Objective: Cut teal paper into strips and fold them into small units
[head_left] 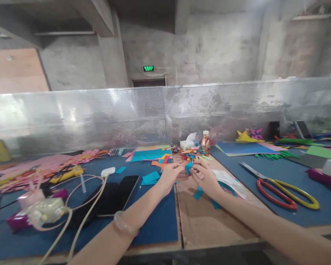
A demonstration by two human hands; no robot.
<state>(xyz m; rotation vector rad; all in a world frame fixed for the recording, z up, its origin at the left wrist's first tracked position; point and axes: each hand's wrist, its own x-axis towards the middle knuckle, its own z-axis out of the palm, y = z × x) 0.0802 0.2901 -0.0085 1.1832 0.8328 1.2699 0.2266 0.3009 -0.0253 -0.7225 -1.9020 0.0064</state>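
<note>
A small folded piece of blue paper (pixel 188 167) is pinched between my two hands above the middle of the table. My left hand (pixel 171 176), with a pale bangle on its wrist, grips the paper's left side. From the right, my right hand (pixel 203 176) closes its fingertips on the same piece. Blue paper squares (pixel 151 178) lie on the mat left of my hands. Under and beside my right hand are more blue scraps (pixel 198 193) and a white sheet (pixel 228 180). Just beyond my hands sits a pile of colourful folded paper strips (pixel 193 151).
Large scissors (pixel 281 189) with red and yellow handles lie open on the right. Black phones (pixel 118 197) and looping cables (pixel 85 206) occupy the left, near a yellow glue gun (pixel 67 175). A brown drink bottle (pixel 206 143) stands behind. A perforated metal screen (pixel 143 114) borders the table's back.
</note>
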